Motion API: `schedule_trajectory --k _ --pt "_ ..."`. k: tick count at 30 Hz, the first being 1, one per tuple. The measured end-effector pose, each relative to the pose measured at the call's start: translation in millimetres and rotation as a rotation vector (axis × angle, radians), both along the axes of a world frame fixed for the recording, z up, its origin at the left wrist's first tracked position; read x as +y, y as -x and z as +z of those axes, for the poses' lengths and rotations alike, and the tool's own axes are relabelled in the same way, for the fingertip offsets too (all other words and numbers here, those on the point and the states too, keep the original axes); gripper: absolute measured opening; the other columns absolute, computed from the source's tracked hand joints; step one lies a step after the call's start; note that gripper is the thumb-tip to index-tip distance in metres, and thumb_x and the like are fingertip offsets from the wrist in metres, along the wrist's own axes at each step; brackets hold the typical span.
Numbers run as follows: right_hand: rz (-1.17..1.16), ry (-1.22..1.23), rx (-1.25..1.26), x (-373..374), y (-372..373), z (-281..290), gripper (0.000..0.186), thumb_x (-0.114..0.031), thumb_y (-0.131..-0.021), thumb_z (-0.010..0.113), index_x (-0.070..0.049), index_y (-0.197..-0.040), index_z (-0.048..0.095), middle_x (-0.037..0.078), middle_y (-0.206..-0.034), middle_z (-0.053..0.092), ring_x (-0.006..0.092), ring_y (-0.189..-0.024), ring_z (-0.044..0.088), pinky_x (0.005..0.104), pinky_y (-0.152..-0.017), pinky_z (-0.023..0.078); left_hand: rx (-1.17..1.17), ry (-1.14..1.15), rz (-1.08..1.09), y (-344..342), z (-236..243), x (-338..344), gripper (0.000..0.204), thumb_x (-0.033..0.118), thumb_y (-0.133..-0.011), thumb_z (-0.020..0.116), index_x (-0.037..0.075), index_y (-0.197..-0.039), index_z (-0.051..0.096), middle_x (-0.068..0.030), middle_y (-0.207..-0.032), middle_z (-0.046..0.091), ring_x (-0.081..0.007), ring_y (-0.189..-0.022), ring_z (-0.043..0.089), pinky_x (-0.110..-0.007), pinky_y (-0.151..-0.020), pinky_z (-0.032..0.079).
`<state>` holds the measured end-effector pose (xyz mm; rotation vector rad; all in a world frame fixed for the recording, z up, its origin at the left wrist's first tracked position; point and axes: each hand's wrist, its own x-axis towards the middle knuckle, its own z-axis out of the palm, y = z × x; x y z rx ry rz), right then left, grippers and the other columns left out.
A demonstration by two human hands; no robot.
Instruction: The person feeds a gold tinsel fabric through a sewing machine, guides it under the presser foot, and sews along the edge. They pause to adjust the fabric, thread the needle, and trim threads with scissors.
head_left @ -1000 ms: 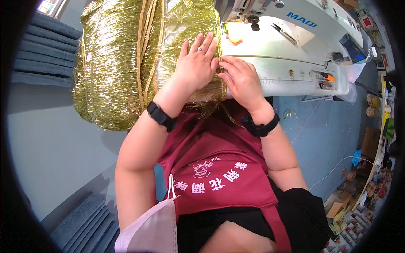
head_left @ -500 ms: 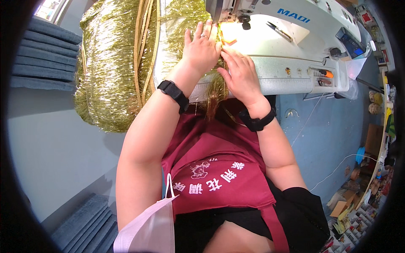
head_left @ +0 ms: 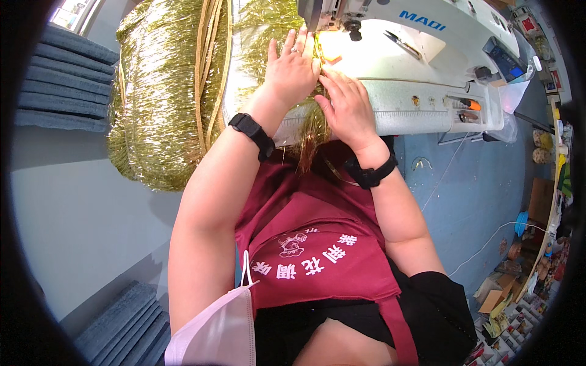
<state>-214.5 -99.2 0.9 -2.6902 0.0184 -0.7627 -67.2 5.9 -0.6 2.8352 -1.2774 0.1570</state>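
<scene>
Left hand (head_left: 292, 76): palm down on the gold tinsel fringe (head_left: 255, 43), fingers spread wide, tips close to the head of the white sewing machine (head_left: 452, 18). Right hand (head_left: 348, 110): fingertips at the fringe's right border, thumb apart from the index finger; whether they grip cannot be told. Fringe lies at the left end of the surface (head_left: 397, 97), strands hanging over the front edge.

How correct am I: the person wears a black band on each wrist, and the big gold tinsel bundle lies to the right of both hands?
One slip: the head view shows the gold tinsel bundle to the left of the left hand and right hand. The left black band and right black band are correct.
</scene>
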Motion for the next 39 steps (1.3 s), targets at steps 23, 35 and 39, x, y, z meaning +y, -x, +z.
schedule_trajectory --k 23,35,39 --pt "-0.329 -0.254 -0.296 -119 150 46 0.013 -0.008 -0.104 0.057 -0.001 -0.107 0.068 0.013 -0.107 0.071 0.03 -0.098 0.068 0.0376 -0.089 0.052 0.58 0.79 0.714 40 -175 161 0.026 0.009 -0.097 0.061 0.0 -0.122 0.064 -0.0178 -0.121 0.066 -0.0268 -0.112 0.063 -0.035 -0.097 0.052" --pt "-0.416 -0.139 -0.214 -141 142 52 0.01 -0.008 -0.101 0.061 -0.001 -0.105 0.068 0.014 -0.1 0.071 0.0318 -0.094 0.068 0.0379 -0.085 0.053 0.673 1.354 0.954 -11 -186 40 0.026 0.009 -0.098 0.061 0.0 -0.123 0.064 -0.0175 -0.122 0.066 -0.0269 -0.113 0.062 -0.035 -0.098 0.053" --pt "-0.478 -0.134 -0.146 -145 149 44 0.009 -0.008 -0.1 0.062 -0.002 -0.103 0.068 0.014 -0.1 0.071 0.0324 -0.092 0.067 0.0383 -0.084 0.053 0.67 1.406 0.937 7 -186 58 0.027 0.009 -0.098 0.061 0.001 -0.123 0.064 -0.0174 -0.122 0.065 -0.0269 -0.114 0.062 -0.036 -0.098 0.053"
